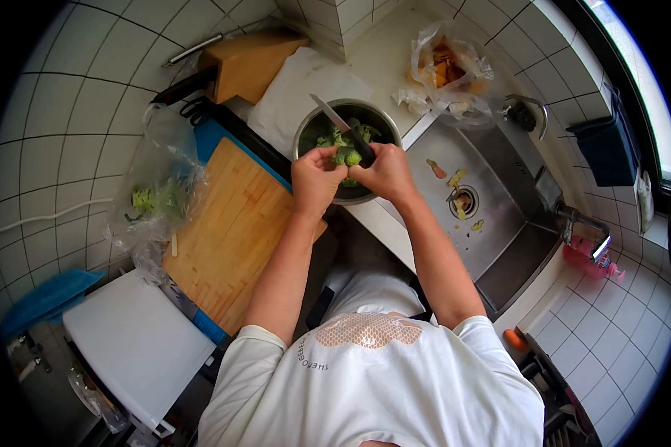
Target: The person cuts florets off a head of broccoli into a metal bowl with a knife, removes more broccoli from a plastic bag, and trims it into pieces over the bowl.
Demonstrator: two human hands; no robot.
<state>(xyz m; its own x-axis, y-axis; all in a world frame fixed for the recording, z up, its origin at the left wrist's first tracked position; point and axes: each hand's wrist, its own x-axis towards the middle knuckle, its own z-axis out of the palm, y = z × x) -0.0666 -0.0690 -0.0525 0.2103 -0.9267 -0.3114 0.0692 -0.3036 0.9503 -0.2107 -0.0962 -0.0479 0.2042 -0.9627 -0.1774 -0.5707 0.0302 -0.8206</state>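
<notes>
Left hand (317, 179) and right hand (386, 173) pinch broccoli (347, 157) above the pot (306, 130), upper centre — right also grips the knife (337, 120), blade pointing upper left.

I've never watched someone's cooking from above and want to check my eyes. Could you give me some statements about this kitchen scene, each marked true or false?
1. The right hand holds the knife. True.
2. The wooden cutting board lies to the right of the metal pot. False: it lies to the left of it in the picture.
3. Food scraps lie in the sink. True.
4. The broccoli floret is held over the sink. False: it is held over the metal pot.
5. The bottle near the faucet is pink. True.
</notes>
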